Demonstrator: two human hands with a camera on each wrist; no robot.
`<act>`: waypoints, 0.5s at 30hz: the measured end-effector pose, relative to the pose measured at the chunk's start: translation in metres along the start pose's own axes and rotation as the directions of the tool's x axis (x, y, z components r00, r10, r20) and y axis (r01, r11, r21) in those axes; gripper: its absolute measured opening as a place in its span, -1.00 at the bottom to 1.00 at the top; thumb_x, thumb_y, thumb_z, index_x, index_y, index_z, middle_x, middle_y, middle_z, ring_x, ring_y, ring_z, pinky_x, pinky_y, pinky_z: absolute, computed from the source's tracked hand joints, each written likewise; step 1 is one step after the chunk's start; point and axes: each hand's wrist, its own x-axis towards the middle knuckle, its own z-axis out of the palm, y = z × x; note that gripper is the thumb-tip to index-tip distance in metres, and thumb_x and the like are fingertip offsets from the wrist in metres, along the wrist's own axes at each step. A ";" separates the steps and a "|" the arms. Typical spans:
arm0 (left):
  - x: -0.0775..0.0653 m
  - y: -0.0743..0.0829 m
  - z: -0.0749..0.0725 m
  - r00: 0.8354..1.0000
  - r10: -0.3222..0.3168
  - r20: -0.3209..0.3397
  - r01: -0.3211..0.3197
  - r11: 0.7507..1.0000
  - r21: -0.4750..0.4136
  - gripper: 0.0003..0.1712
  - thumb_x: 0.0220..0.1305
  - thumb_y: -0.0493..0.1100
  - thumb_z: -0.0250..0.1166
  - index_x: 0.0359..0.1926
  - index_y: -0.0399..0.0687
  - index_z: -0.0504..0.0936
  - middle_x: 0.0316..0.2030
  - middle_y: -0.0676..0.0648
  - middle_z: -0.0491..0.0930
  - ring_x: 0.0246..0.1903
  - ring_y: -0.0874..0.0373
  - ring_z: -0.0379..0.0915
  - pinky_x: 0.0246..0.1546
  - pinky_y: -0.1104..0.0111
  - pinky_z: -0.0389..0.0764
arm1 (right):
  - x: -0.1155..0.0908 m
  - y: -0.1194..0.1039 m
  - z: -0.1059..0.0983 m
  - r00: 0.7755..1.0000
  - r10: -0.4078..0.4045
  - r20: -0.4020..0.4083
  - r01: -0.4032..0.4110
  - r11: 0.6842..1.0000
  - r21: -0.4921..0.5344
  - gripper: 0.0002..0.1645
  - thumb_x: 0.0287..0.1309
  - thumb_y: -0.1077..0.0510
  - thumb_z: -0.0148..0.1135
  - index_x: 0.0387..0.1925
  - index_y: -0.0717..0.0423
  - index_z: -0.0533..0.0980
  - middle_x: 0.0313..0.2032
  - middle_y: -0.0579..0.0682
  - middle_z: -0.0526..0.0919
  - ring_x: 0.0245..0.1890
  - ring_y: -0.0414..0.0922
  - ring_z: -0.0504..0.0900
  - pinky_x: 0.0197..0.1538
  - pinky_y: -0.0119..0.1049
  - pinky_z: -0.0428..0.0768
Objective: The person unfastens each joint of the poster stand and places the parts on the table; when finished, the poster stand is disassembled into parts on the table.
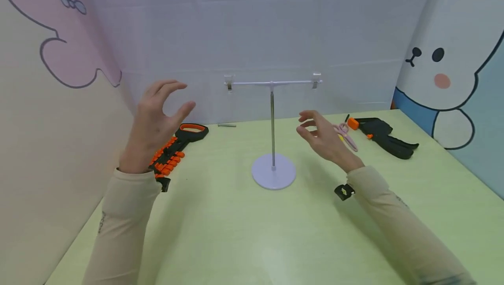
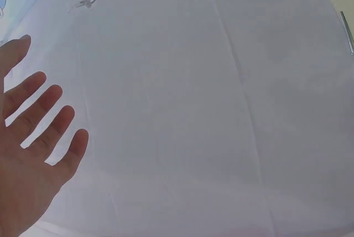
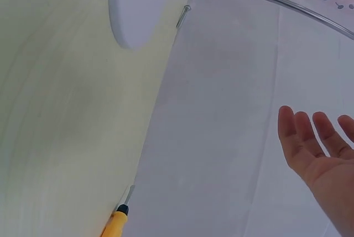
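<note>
A T-shaped display stand has a white round base (image 1: 283,178), a metal pole (image 1: 272,132) and a white crossbar (image 1: 252,83) with a clear clip (image 1: 316,77) at each end. To its left my left hand (image 1: 151,119) is raised, fingers spread and loosely bent, holding nothing; the left wrist view shows the spread fingers (image 2: 38,118) before the white backdrop. On the stand's right hovers my right hand (image 1: 324,138), also holding nothing, with its fingers (image 3: 298,132) slightly bent. Neither hand touches the stand.
Behind my left hand lies a black-and-orange tool (image 1: 193,133) with several orange pieces. A small metal rod (image 1: 226,125) lies by the back edge. At right are pink-handled scissors (image 1: 348,138) and a black pistol-grip tool (image 1: 387,138). A yellow-handled tool (image 3: 115,225) lies near the backdrop.
</note>
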 end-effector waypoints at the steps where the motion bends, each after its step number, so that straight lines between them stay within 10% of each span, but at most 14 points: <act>1: 0.003 0.003 -0.002 1.000 0.002 0.000 -0.002 1.000 -0.001 -0.55 0.10 -0.21 0.42 0.05 -0.19 0.59 0.04 -0.13 0.51 0.13 -0.04 0.31 0.16 0.14 0.31 | 0.000 -0.001 0.001 1.000 -0.003 -0.002 0.003 1.000 0.005 -0.47 0.35 0.07 0.08 0.21 0.27 0.25 0.03 0.20 0.43 0.04 0.10 0.46 0.05 0.03 0.48; 15: 0.046 0.036 -0.015 0.985 0.170 -0.022 -0.169 0.985 0.029 -0.60 0.11 -0.20 0.42 -0.01 -0.22 0.62 -0.03 -0.14 0.56 0.06 -0.03 0.38 0.11 0.17 0.35 | 0.007 -0.019 0.011 0.999 -0.045 0.020 0.045 0.999 0.027 -0.49 0.34 0.11 0.11 0.19 0.29 0.26 0.03 0.20 0.44 0.02 0.09 0.48 0.02 0.00 0.52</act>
